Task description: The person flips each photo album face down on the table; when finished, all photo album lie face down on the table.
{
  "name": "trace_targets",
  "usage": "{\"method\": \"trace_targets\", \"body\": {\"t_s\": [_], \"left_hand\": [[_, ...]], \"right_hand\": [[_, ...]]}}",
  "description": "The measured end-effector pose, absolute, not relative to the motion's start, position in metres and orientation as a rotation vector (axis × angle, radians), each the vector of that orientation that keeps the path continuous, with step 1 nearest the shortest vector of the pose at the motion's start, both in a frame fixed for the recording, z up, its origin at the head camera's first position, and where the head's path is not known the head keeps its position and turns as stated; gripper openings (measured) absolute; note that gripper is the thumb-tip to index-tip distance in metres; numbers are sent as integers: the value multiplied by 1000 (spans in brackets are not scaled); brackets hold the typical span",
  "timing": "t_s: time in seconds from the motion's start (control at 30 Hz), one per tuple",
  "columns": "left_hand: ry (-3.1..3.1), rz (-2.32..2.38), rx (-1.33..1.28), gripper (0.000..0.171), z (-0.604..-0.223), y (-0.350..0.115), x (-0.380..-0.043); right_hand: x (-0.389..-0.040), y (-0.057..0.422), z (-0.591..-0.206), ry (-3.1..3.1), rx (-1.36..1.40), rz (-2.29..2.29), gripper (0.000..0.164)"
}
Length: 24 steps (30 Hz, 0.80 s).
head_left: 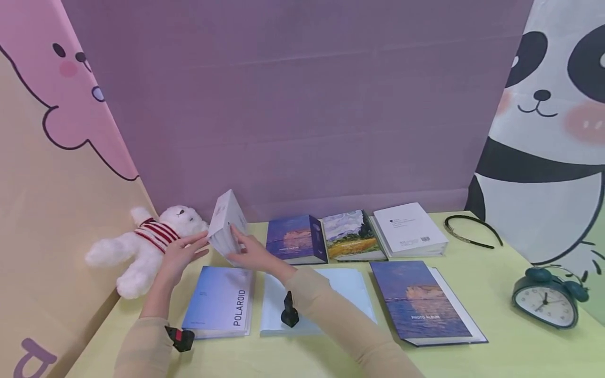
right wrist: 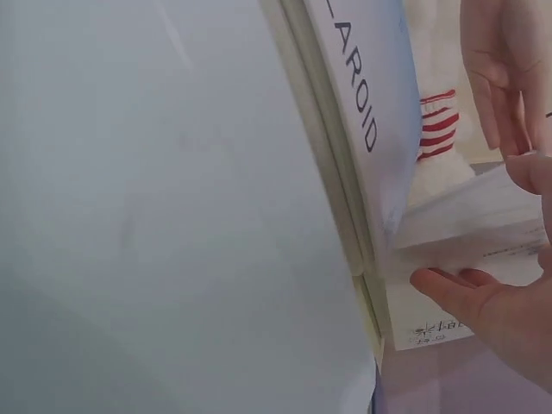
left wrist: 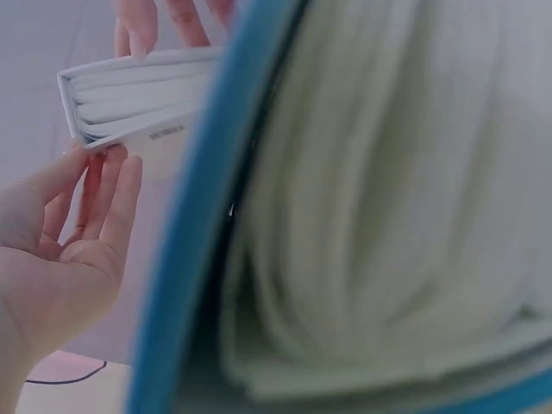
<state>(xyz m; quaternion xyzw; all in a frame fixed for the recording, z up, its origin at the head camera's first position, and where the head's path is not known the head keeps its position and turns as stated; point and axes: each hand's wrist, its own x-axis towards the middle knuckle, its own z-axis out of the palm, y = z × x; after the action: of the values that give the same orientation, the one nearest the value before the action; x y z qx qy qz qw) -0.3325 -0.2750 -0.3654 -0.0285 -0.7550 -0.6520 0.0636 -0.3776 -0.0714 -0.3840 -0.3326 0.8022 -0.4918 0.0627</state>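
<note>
A thick white photo album (head_left: 227, 223) stands tilted above the back left of the table, its page edges showing in the left wrist view. My right hand (head_left: 250, 253) grips it from the right, thumb and fingers on its covers. On the other side, my left hand (head_left: 181, 254) touches the album's lower edge with fairly straight fingertips. A white plush bear (head_left: 156, 241) in a red-striped shirt lies just left of that hand. In front of both hands is a blue-purple POLAROID album (head_left: 217, 302) lying flat.
A pale blue album (head_left: 331, 304) and a PHOTO ALBUM (head_left: 425, 304) with a seascape cover lie in front. Behind them are another seascape album (head_left: 293, 239), a landscape album (head_left: 352, 233) and a white album (head_left: 411, 228). A headband (head_left: 472, 231) and alarm clock (head_left: 545, 299) sit at right.
</note>
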Motion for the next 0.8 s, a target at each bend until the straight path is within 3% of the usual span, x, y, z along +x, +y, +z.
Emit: {"method": "trace_targets", "body": {"t_s": [0.23,0.8], "left_hand": [[-2338,-1902,-83,50,-360,-269,-334],[-2509,-1839,-230,46,-370,-266,-335]], "right_hand": [[-373,-74,-384,2384,-905,-1529,85],[-374,-72,-382,2390,-832,-1754,67]]}}
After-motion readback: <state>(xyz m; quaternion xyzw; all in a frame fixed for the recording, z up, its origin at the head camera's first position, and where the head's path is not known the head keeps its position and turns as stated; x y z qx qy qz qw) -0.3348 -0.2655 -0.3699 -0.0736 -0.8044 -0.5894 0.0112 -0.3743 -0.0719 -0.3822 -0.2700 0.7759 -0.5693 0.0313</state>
